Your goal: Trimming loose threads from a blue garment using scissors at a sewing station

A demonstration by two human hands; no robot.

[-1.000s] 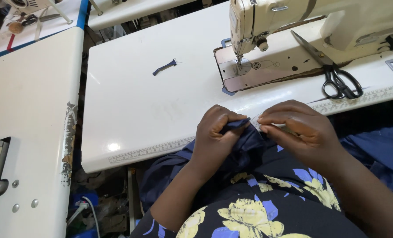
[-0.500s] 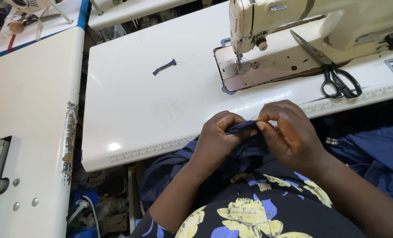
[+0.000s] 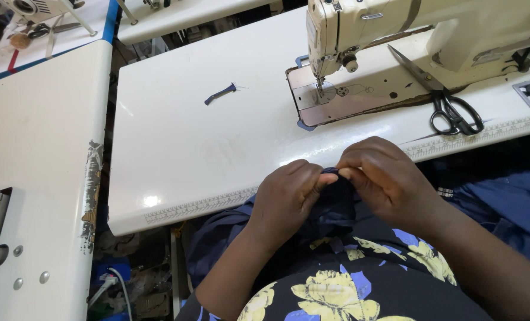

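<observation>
While both hands met at the near edge of the white table (image 3: pixel 217 154), they pinched a small fold of dark blue cloth (image 3: pixel 334 205) between them, just above the person's lap. The cloth looked soft and light, limp enough to sag and bunch downward from the grip, so it likely needed holding right at its edge with the fingertips rather than by a loose handful. On the left hand (image 3: pixel 288 199), the fingers were curled inward and closed on the fold, knuckles up. On the right hand (image 3: pixel 384 181), thumb and forefinger were pressed together on the same fold, the other fingers bent over it. Both wrists angled in from the lap. Farther off stood a cream sewing machine (image 3: pixel 395 35), black scissors (image 3: pixel 449 107) and a blue scrap (image 3: pixel 220 93).
</observation>
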